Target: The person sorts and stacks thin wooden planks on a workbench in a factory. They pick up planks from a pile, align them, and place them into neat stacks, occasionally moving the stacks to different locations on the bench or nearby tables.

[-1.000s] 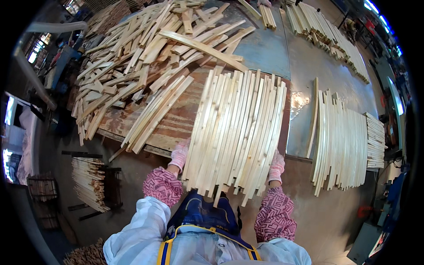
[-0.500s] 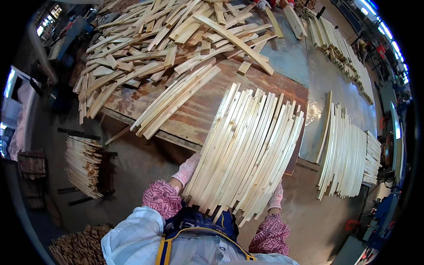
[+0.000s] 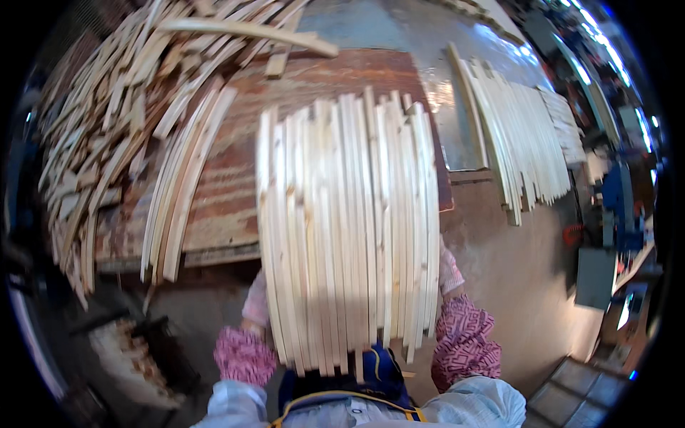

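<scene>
A wide layer of long pale wooden strips (image 3: 349,242) lies side by side in front of my body, partly over the front edge of the table. My left hand (image 3: 256,298), in a pink glove, grips the layer's left side. On the opposite side my right hand (image 3: 449,274), gloved alike, grips the right edge. The fingers of both hands are hidden beneath and behind the wood. Strip ends nearest me are uneven, close to my dark blue apron (image 3: 389,367).
A reddish-brown worn tabletop (image 3: 235,157) carries a few strips (image 3: 187,178) and a large jumbled heap of wood (image 3: 107,107) at left. To the right, rows of strips (image 3: 517,132) lie on a shiny metal surface. A rack of wood (image 3: 132,364) stands low left; machines (image 3: 621,207) line the right.
My view and body have turned right, so the table and heap have shifted left. The strips have swung with me and now point more straight ahead, still between both hands.
</scene>
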The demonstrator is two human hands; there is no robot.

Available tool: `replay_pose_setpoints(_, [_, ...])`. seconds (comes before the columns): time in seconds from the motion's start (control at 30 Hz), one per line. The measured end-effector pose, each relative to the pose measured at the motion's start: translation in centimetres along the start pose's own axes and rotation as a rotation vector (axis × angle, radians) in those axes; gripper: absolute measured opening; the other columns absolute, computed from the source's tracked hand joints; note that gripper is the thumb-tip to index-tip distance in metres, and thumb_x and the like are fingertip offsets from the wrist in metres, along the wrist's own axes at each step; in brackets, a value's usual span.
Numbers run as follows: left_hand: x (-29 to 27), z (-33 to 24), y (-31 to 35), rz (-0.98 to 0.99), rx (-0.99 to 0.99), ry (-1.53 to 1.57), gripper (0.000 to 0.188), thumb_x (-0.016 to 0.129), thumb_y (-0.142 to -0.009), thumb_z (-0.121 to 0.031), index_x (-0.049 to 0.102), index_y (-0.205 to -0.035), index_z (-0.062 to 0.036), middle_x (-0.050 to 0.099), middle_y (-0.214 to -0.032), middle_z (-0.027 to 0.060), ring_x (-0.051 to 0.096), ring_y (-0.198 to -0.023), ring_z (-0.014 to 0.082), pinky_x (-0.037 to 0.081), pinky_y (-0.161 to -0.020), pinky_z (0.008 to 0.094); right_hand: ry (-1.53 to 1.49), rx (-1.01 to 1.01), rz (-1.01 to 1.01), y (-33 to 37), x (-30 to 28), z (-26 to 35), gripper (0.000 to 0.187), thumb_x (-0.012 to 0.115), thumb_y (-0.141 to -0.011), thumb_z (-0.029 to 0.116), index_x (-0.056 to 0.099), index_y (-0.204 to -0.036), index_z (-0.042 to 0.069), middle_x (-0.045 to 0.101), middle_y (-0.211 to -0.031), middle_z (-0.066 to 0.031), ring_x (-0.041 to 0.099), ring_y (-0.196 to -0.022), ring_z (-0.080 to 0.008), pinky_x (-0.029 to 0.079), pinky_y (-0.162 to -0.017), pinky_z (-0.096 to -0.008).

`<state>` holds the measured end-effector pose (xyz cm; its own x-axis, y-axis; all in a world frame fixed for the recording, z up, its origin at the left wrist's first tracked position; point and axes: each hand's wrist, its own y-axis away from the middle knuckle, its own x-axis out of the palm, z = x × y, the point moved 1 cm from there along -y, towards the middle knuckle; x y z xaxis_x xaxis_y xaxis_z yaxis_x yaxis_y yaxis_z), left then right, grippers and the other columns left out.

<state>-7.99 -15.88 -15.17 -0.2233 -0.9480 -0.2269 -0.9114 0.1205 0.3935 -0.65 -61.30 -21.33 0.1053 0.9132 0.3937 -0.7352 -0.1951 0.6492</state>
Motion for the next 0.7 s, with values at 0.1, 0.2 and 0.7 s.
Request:
replay_pose_setpoints(0.1, [0.3,5.3,2.8,-0.069,-0.330,0.977,0.042,0.043,-0.103,-0.021,0.046,-0.139,0.0006,0.056,-0.135,0.0161,0.057,-0.121,0.0287,0.048,-0.103,0.0400,0.541,-0.278,0.030,0.0,-1.9,-3.8,0.041,0.046,-0.103,0.022,0.049,-0.139,0.004,0.059,-0.133,-0.0097,0.063,-0.110,-0.0189,0.056,-0.090,-0.0346])
replay_pose_setpoints(0.2, [1.1,10.0,1.6,-0.045,-0.388,1.236,0.042,0.046,-0.101,-0.019,0.047,-0.137,0.0023,0.058,-0.132,0.0183,0.059,-0.118,0.0317,0.051,-0.100,0.0424,0.470,-0.107,-0.058,-0.7,-6.7,-5.3,0.047,0.055,-0.098,0.018,0.047,-0.141,0.002,0.057,-0.137,-0.0093,0.057,-0.119,-0.0217,0.048,-0.099,-0.0336])
replay_pose_setpoints(0.7, [-0.1,3.0,8.1,-0.033,-0.166,1.144,0.043,0.052,-0.098,-0.018,0.050,-0.135,0.0019,0.061,-0.127,0.0179,0.063,-0.111,0.0315,0.054,-0.094,0.0418,0.035,-0.565,0.356,6.2,0.9,-6.0,0.045,0.050,-0.101,0.016,0.045,-0.143,0.000,0.055,-0.139,-0.0059,0.054,-0.122,-0.0142,0.045,-0.103,-0.0297])
